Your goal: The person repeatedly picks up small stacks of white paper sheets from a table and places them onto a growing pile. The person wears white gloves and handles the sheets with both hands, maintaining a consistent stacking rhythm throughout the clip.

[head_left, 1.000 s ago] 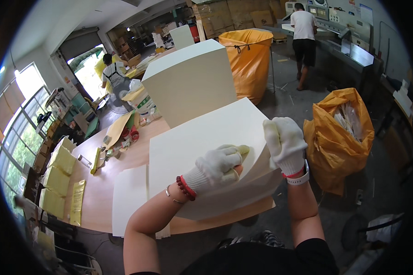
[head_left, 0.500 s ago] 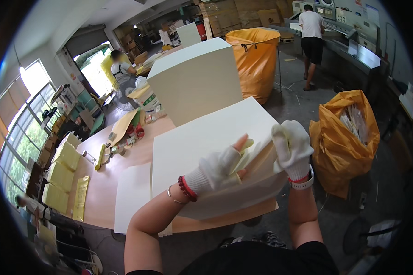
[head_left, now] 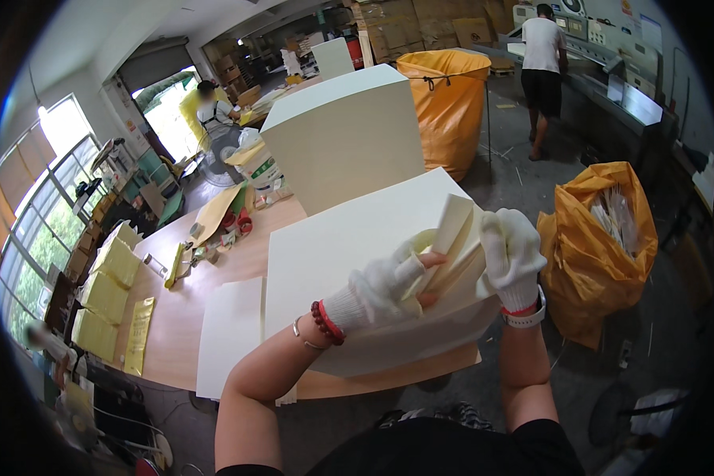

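At far left, yellow stacks of folded, soft-looking material (head_left: 96, 324) stand along the edge of a pale wood-grain table (head_left: 174, 341); just beside them lies a flat, shiny yellow packet (head_left: 139, 336). Next is a low white stack of flat sheets (head_left: 228, 337). It adjoins the wide, thick stack of smooth white sheets (head_left: 333, 246) on the table before the person, with a tall block of off-white sheets (head_left: 349, 159) behind.

The left hand (head_left: 382, 287), in a white knit glove with bare thumb and fingertip showing, is at the bent-up white sheets (head_left: 452, 226) on the stack's right side. Its thumb and finger stand parted against them; whether they pinch cannot be told. The right hand (head_left: 512, 252), similarly gloved, has its fingers curled closed on the sheets' right edge.

Assessment: each sheet is probably light, springy and prone to creasing; the full stack is likely heavy and inclined to slide. Best hold: the free right edge, thumb above, fingers beneath.

At far right, an open orange plastic sack (head_left: 595, 274) stands on the floor.
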Action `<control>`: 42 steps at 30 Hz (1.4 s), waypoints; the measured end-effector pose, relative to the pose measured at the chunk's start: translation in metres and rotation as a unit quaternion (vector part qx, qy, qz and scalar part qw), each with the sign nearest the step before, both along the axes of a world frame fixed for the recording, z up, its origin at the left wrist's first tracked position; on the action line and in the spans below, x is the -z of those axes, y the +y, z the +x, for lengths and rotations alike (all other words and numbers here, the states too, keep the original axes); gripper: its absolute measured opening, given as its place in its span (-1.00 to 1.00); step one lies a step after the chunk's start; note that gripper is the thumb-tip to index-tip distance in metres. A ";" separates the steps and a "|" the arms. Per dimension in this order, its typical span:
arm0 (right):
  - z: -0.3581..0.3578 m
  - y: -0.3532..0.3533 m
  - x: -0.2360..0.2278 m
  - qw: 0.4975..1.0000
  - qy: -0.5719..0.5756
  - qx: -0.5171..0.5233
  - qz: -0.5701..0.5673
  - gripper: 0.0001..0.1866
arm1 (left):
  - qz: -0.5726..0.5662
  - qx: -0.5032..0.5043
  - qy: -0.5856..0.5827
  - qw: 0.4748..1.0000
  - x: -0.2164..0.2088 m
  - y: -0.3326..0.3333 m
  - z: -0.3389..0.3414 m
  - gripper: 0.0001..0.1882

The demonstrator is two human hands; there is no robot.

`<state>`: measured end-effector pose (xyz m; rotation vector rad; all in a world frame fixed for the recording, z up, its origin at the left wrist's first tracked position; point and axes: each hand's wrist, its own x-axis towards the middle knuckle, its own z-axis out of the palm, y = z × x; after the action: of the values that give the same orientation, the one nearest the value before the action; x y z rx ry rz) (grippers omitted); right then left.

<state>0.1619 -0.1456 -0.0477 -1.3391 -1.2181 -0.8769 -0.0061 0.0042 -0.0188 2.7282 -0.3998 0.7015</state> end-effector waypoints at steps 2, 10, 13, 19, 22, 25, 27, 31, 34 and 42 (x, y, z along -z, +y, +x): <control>0.001 -0.004 -0.002 0.996 -0.069 0.042 -0.020 -0.88 | 0.030 0.014 -0.019 0.999 -0.004 -0.004 0.001 -0.45; 0.005 -0.001 0.009 0.995 -0.048 0.078 -0.046 -0.79 | -0.077 0.009 0.029 0.997 0.000 -0.005 0.001 -0.54; 0.006 0.000 0.011 0.994 -0.072 0.082 -0.022 -0.77 | -0.076 -0.007 0.041 0.996 -0.001 -0.004 0.001 -0.53; 0.004 -0.002 0.003 0.995 -0.094 0.017 0.005 -0.76 | -0.108 0.018 0.090 0.990 0.006 0.003 0.002 -0.43; 0.008 0.002 0.004 0.990 -0.138 0.024 0.027 -0.75 | -0.110 0.022 0.084 0.990 0.005 0.002 0.002 -0.43; 0.004 0.001 0.000 0.990 -0.133 0.024 0.028 -0.72 | -0.063 0.019 0.075 0.995 -0.003 0.002 -0.001 -0.47; 0.004 0.002 0.002 0.989 -0.133 0.058 0.035 -0.72 | -0.040 0.000 0.136 0.990 -0.011 0.001 -0.003 -0.54; 0.005 0.006 0.011 0.992 -0.088 0.082 0.040 -0.78 | -0.107 0.033 0.092 0.989 -0.004 -0.001 0.002 -0.52; 0.000 0.005 0.007 0.999 -0.014 0.026 0.034 -0.82 | -0.078 0.023 0.010 0.997 0.001 -0.005 0.003 -0.48; 0.003 0.002 0.008 0.980 -0.129 0.149 0.012 -0.67 | -0.131 0.001 0.087 0.988 -0.006 -0.007 -0.002 -0.50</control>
<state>0.1646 -0.1437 -0.0556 -1.4432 -1.2138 -1.3059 -0.0084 -0.0024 -0.0123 2.5131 -0.2501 0.4714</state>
